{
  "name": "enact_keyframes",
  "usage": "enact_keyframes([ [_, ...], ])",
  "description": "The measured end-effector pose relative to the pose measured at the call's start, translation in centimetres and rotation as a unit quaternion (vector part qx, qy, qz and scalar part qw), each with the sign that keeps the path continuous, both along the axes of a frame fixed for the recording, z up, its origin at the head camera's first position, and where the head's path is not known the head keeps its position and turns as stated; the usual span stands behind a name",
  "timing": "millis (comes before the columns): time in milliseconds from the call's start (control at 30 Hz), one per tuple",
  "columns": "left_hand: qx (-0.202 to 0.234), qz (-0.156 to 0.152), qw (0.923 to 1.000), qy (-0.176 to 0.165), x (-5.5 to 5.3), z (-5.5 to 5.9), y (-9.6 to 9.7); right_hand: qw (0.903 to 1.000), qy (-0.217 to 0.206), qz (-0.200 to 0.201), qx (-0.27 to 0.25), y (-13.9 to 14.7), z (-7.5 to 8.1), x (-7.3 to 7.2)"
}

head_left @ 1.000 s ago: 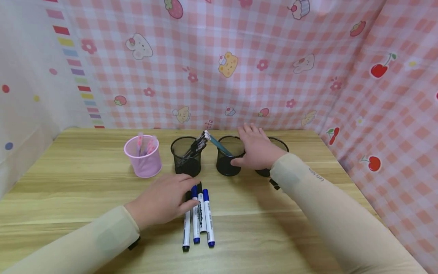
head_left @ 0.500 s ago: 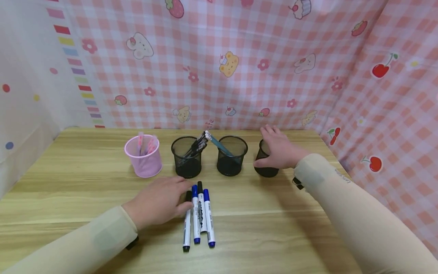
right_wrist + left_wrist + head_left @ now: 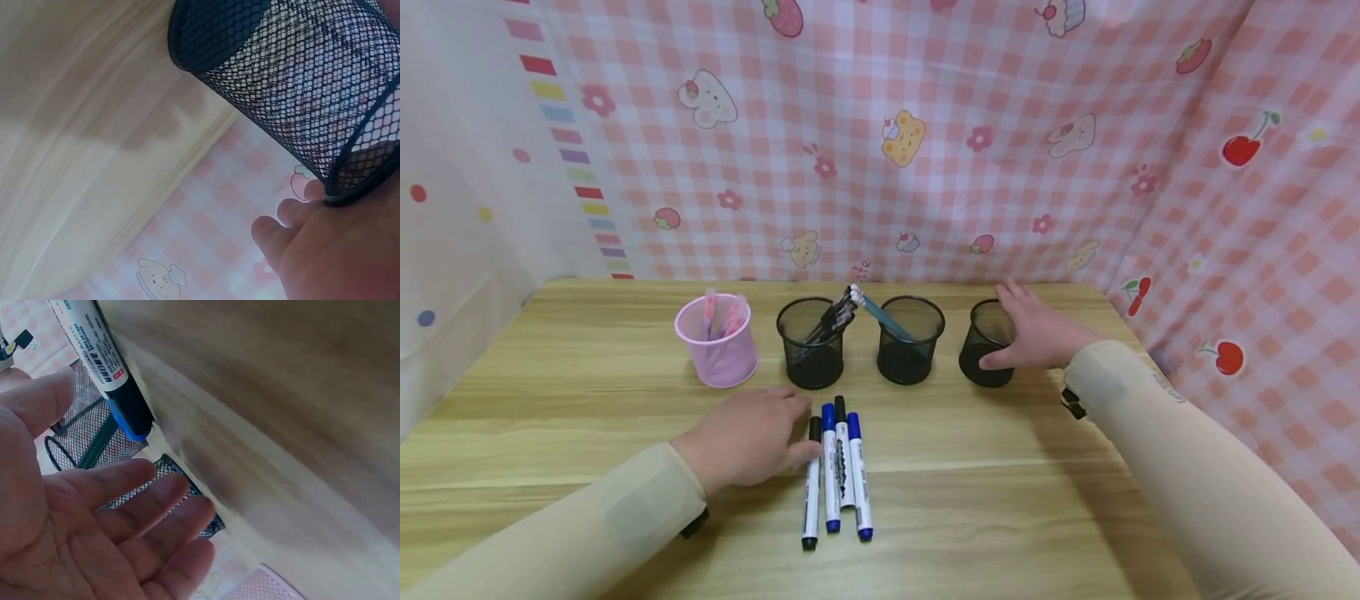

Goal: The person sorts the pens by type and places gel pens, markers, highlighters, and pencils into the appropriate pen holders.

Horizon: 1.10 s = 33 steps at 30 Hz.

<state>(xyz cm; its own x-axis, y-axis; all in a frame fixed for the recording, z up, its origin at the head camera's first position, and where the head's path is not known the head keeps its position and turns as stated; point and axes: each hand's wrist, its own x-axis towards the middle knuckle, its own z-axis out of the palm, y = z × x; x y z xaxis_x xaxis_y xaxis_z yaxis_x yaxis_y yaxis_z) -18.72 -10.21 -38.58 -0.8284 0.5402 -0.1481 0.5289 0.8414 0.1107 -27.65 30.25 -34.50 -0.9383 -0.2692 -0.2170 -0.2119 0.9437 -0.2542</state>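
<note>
My left hand (image 3: 748, 437) hovers by the markers, fingers relaxed and slightly bent, holding nothing. The closest is a black-capped marker (image 3: 812, 492). Beside it lie a blue-capped marker (image 3: 831, 475), another black-capped marker (image 3: 844, 458) and another blue-capped marker (image 3: 861, 479). A marker (image 3: 97, 353) also shows above the palm in the left wrist view. My right hand (image 3: 1037, 329) is at the right side of the rightmost black mesh pen cup (image 3: 981, 354), fingers extended behind it and thumb in front. In the right wrist view, the fingers lie near the cup's rim (image 3: 362, 187); contact is unclear.
Left of that cup stand a black mesh cup (image 3: 904, 362) with teal pencils, another black mesh cup (image 3: 812, 367) with black pens, and a pink cup (image 3: 724, 358) with pink pens. A checked cloth (image 3: 850, 192) hangs behind the wooden table (image 3: 962, 517).
My right hand has moved right, from between the two right-hand black cups to the far side of the rightmost one. My left hand has drawn slightly left from the markers.
</note>
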Motion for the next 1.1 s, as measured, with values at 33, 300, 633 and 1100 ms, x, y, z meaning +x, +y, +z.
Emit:
enact_keyframes([
  [33, -0.003, 0.002, 1.0000, -0.004, 0.0, 0.1, 0.1, 1.0000, 0.000, -0.001, 0.000, 0.0, 0.0, 0.0],
  [300, -0.016, 0.015, 0.9996, -0.016, 0.1, 0.6, 0.7, 0.9999, 0.008, -0.006, 0.008, -0.4, -0.3, 0.3],
  [633, -0.019, 0.035, 0.9980, -0.049, 0.1, 0.5, 1.5, 0.9997, 0.006, -0.022, 0.004, -0.2, -0.8, 0.0],
  [1100, -0.026, 0.037, 0.9981, -0.042, 0.1, 0.3, 2.1, 0.9996, 0.013, -0.012, 0.024, -0.4, -0.6, 0.3],
])
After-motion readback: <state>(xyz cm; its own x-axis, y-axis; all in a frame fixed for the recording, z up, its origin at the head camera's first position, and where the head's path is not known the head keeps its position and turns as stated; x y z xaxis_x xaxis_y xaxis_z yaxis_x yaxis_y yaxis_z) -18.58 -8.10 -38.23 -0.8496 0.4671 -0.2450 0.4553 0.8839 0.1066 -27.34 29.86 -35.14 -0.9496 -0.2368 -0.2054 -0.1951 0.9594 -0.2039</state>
